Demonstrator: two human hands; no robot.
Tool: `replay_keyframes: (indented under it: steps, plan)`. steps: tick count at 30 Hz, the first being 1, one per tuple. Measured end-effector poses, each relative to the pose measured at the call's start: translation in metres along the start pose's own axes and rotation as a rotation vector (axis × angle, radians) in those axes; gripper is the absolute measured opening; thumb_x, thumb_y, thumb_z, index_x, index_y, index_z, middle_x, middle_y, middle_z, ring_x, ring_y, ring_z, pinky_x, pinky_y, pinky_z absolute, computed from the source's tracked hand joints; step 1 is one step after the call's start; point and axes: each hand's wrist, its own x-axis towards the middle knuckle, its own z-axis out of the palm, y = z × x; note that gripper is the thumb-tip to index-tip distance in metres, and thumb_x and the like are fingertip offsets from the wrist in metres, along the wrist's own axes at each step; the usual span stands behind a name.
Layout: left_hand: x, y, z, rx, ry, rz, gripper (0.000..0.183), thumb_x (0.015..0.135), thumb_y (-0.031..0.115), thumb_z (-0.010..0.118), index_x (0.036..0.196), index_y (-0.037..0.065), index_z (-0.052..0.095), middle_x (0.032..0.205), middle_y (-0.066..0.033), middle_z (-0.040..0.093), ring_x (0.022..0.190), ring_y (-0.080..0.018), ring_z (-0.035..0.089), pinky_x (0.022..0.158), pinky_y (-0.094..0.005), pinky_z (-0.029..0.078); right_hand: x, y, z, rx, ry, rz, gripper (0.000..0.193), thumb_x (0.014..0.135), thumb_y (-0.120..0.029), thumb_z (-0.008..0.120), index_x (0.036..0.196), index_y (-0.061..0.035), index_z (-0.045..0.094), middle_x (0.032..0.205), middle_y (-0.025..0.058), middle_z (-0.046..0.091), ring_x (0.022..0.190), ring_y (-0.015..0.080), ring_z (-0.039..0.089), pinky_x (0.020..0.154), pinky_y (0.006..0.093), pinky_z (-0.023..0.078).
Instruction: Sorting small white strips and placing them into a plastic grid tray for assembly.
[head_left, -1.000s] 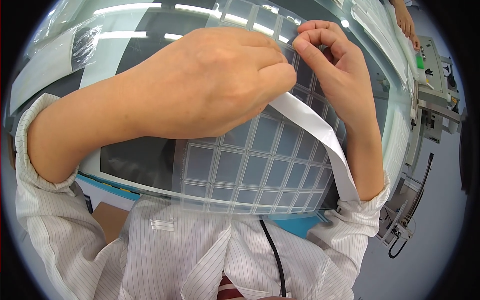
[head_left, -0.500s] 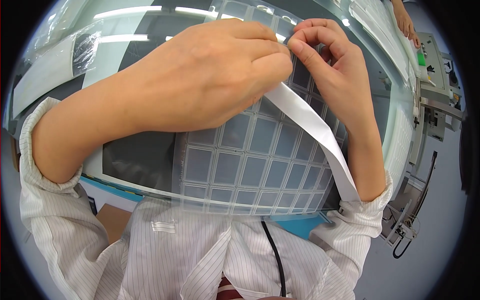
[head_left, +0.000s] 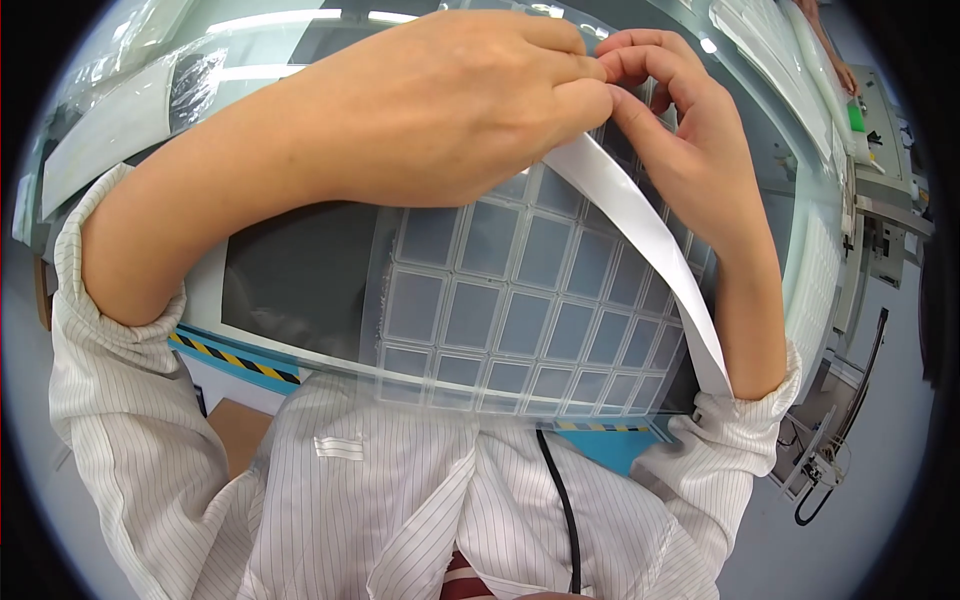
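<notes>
Your left hand (head_left: 480,105), curled closed, seems to hold the glossy white ribbon-like strip (head_left: 655,230) above the clear plastic rectangular-celled sheet (head_left: 525,325), while your right hand (head_left: 695,135), nearly pinched, contents hidden, joins at the far side, apparently requiring steady fingertips next.

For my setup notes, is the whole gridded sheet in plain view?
No, the white strip and the left hand hide parts of the gridded sheet.
</notes>
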Motion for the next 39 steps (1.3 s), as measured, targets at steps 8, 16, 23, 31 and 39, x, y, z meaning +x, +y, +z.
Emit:
replay_keyframes:
  steps: [8, 16, 23, 31, 39]
  plan:
    - [-0.014, 0.008, 0.039, 0.158, 0.366, 0.037, 0.012, 0.082, 0.01, 0.062, 0.083, 0.001, 0.053, 0.081, -0.013, 0.063, 0.084, -0.0288, 0.064, 0.078, -0.0389, 0.053, 0.001, 0.001, -0.001, -0.087, -0.022, 0.025, 0.01, 0.093, -0.009, 0.069, 0.099, -0.0012, 0.068, 0.116, 0.0013, 0.064, 0.081, 0.006, 0.047, 0.071, 0.0213, 0.037]
    - [-0.025, 0.031, 0.03, 0.109, 0.083, -0.102, 0.015, 0.087, 0.012, 0.064, 0.09, -0.002, 0.06, 0.114, -0.0198, 0.071, 0.111, -0.0357, 0.068, 0.095, -0.0429, 0.056, 0.002, 0.001, 0.001, 0.054, -0.048, 0.134, 0.012, 0.096, -0.014, 0.07, 0.098, -0.0019, 0.067, 0.117, -0.0021, 0.061, 0.076, 0.0031, 0.039, 0.068, 0.0193, 0.034]
    - [-0.023, 0.029, 0.033, 0.091, 0.109, -0.1, 0.014, 0.087, 0.011, 0.064, 0.089, -0.002, 0.059, 0.112, -0.0199, 0.071, 0.109, -0.0355, 0.068, 0.093, -0.0432, 0.056, 0.004, 0.004, 0.008, 0.003, -0.001, 0.122, 0.016, 0.097, -0.016, 0.07, 0.101, -0.0028, 0.063, 0.113, -0.0006, 0.059, 0.081, 0.005, 0.045, 0.074, 0.0203, 0.038]
    - [-0.015, 0.018, 0.033, 0.083, 0.154, -0.066, 0.017, 0.085, 0.006, 0.068, 0.098, -0.002, 0.061, 0.109, -0.0172, 0.07, 0.106, -0.0347, 0.068, 0.089, -0.0421, 0.056, 0.008, 0.014, 0.02, -0.305, 0.171, -0.005, 0.022, 0.097, -0.018, 0.073, 0.107, -0.0033, 0.06, 0.098, 0.0007, 0.054, 0.084, 0.01, 0.05, 0.076, 0.0238, 0.044]
    - [-0.016, 0.027, 0.013, -0.154, 0.262, -0.142, 0.014, 0.092, 0.01, 0.063, 0.085, 0.0, 0.056, 0.081, -0.0187, 0.06, 0.08, -0.0339, 0.061, 0.073, -0.0398, 0.049, -0.035, -0.046, -0.004, 0.403, -0.016, 0.149, 0.021, 0.094, -0.007, 0.072, 0.112, 0.0026, 0.065, 0.103, 0.0032, 0.067, 0.092, 0.0078, 0.06, 0.081, 0.0239, 0.048]
